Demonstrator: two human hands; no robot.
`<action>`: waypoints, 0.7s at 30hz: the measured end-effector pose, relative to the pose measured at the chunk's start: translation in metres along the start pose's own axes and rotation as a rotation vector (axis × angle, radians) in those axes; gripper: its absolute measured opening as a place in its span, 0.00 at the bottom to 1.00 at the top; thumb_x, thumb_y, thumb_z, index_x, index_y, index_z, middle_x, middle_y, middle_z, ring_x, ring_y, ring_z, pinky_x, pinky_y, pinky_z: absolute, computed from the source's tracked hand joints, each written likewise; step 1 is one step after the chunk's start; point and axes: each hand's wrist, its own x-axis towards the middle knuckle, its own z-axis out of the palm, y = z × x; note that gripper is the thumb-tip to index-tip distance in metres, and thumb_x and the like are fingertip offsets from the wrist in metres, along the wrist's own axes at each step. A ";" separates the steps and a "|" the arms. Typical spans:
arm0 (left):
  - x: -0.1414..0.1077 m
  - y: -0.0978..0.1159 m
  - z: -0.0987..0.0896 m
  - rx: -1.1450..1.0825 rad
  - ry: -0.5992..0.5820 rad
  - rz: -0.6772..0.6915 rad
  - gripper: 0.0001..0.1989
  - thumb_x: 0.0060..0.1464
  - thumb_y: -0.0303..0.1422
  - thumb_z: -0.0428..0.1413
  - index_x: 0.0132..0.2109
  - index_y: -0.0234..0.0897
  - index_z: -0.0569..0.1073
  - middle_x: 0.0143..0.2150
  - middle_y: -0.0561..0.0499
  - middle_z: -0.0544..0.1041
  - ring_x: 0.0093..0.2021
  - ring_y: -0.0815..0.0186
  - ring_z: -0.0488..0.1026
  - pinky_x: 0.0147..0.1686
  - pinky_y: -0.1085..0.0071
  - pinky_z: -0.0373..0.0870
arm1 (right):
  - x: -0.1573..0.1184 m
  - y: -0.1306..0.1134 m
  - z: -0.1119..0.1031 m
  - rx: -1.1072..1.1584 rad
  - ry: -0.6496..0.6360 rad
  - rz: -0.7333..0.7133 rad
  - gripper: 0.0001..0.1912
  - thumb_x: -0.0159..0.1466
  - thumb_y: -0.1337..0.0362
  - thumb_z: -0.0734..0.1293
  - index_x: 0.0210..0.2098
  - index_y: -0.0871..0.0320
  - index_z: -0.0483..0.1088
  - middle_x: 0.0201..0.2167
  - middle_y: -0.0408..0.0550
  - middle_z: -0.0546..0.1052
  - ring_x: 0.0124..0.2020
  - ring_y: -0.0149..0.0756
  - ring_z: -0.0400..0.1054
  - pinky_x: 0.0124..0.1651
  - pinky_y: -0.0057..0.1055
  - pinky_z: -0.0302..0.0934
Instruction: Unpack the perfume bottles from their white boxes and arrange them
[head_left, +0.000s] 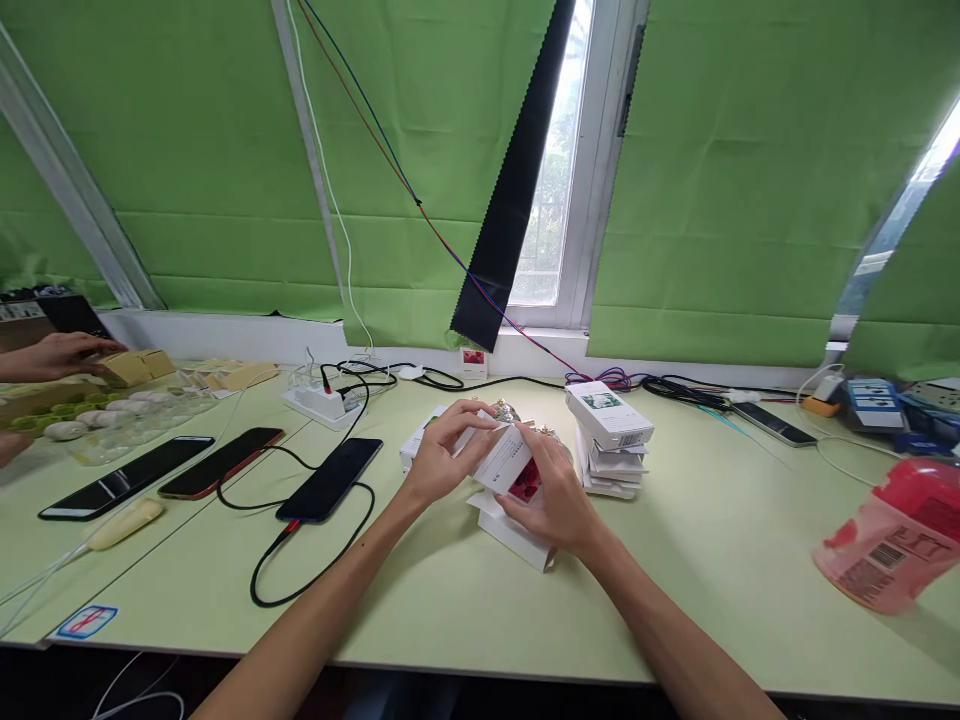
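Observation:
A small white box with a red picture (507, 463) is held up over the middle of the table, tilted. My left hand (448, 452) pinches its upper left end, fingers closed. Around its right side are the fingers and thumb of my right hand (553, 492). Below it on the table lies an open white carton piece (516, 535). Behind my hands, shiny gold and silver items (506, 411) are partly hidden. Another white box (417, 440) shows just left of my left hand. A stack of white boxes (609, 418) stands to the right.
Three phones, the nearest a dark one (330, 480) with a cable, lie at left. A white power strip (322, 402) sits behind them. At right are a pink-red container (892, 535) and another phone (774, 424). At far left, a person's hand (64, 355) touches yellow boxes (135, 368).

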 end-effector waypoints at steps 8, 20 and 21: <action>-0.003 0.004 0.002 0.006 0.101 -0.100 0.18 0.64 0.43 0.55 0.56 0.40 0.75 0.50 0.45 0.79 0.50 0.63 0.76 0.49 0.69 0.74 | 0.001 0.001 0.000 -0.015 0.090 0.046 0.46 0.61 0.59 0.71 0.72 0.54 0.46 0.58 0.57 0.71 0.55 0.51 0.66 0.57 0.50 0.65; -0.008 -0.006 0.011 0.149 0.011 -0.108 0.18 0.66 0.43 0.53 0.54 0.39 0.78 0.51 0.46 0.81 0.49 0.61 0.77 0.48 0.67 0.73 | 0.001 0.000 0.000 -0.047 0.136 0.078 0.49 0.62 0.59 0.71 0.74 0.53 0.42 0.60 0.57 0.70 0.55 0.52 0.66 0.57 0.51 0.65; -0.008 -0.005 0.011 0.160 0.004 -0.099 0.18 0.66 0.43 0.52 0.53 0.39 0.79 0.50 0.46 0.82 0.48 0.62 0.77 0.47 0.67 0.73 | 0.001 0.000 0.001 -0.049 0.137 0.074 0.49 0.62 0.59 0.71 0.74 0.53 0.42 0.60 0.57 0.70 0.56 0.52 0.65 0.57 0.52 0.65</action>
